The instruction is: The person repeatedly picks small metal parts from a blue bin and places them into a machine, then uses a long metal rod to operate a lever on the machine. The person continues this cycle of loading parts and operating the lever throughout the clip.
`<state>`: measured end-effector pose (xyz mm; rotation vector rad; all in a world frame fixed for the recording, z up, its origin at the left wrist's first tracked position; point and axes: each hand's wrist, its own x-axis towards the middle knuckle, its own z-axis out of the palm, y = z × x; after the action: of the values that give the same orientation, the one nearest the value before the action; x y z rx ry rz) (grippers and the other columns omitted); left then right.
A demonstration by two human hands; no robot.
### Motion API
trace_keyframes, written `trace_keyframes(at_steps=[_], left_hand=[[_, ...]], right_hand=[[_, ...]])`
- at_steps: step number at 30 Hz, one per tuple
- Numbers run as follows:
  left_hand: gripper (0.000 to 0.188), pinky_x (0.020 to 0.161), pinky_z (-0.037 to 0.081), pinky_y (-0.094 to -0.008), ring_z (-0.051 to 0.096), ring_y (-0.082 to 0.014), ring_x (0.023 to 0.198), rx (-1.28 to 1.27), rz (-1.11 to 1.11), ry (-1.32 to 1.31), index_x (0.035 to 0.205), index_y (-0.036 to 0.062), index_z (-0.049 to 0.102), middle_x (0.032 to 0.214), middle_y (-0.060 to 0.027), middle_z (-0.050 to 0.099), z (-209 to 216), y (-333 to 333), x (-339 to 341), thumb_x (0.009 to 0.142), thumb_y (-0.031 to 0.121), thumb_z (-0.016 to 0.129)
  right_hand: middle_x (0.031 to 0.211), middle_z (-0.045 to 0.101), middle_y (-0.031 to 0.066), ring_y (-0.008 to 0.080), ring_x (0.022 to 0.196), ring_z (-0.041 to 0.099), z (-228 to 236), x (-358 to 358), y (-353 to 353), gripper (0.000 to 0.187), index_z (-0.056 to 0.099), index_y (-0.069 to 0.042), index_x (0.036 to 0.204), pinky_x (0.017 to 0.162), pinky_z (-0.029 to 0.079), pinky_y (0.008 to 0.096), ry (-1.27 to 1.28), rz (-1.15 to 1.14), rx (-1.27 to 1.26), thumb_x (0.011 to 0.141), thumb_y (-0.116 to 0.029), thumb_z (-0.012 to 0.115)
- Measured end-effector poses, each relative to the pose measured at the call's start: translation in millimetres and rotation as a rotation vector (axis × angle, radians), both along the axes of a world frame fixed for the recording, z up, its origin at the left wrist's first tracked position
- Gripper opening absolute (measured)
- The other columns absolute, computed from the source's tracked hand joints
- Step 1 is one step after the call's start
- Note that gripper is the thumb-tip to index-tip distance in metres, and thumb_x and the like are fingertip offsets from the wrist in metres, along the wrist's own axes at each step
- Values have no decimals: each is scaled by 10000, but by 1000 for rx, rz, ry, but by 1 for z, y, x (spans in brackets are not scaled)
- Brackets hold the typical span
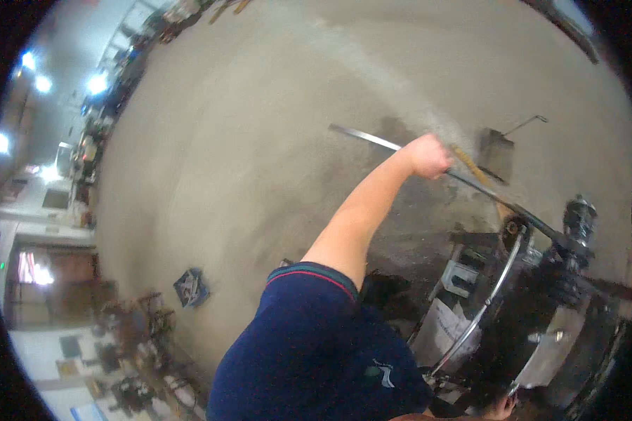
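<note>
My left hand (428, 156) is closed around a long metal bar (470, 184), at arm's length. The bar's bright free end points far left; its dark end meets a black cylindrical machine part (577, 231) at the right. A yellowish strip (472, 166) shows beside the bar, just past my fist. At the lower edge, my right hand (500, 408) is partly visible, its fingers curled by a small metal piece (514, 388). What it grips is too small to make out. Between my body and the bar's dark end runs a curved shiny metal tube (479, 316).
A dark machine body (498, 351) fills the lower right, with a crumpled white sheet (446, 328) on it. A flat dark pan with a thin rod (497, 151) lies on the floor beyond. A dark blue container (191, 288) stands left. Cluttered benches (137, 351) line the left side.
</note>
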<state>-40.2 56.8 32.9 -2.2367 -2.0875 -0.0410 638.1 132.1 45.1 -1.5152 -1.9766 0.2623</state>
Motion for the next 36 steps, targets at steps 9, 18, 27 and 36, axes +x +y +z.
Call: trace_keyframes(at_steps=[9,18,27,36], left_hand=[[182,533,472,-405,603,-276,630,2,-15,46,677,75,533,625,-83,591,-3,45,-61,639,250,561],[77,552,475,-389,596,-256,674,-203,116,50,717,118,556,685,-86,590,8,47,-48,688,190,555],[133,680,474,-388,601,-285,773,197,855,9,802,111,614,763,-104,620,-16,37,3,685,166,584],[185,593,462,-430,596,-316,669,252,755,-5,814,116,620,725,-112,617,-20,-23,88,646,178,574]], right_hand=[[663,557,104,162,558,440,-9,-7,27,186,594,63,792,531,404,325,157,-202,-200,713,-99,645],[712,572,91,143,610,463,16,-14,15,262,585,68,858,537,387,263,212,-250,-375,742,-167,587],[1072,547,236,305,888,585,73,-90,-12,360,626,45,868,792,442,338,90,-269,-215,605,-196,575],[1215,456,190,267,991,558,89,-24,-86,253,598,-10,816,837,431,327,382,-162,142,572,-52,546]])
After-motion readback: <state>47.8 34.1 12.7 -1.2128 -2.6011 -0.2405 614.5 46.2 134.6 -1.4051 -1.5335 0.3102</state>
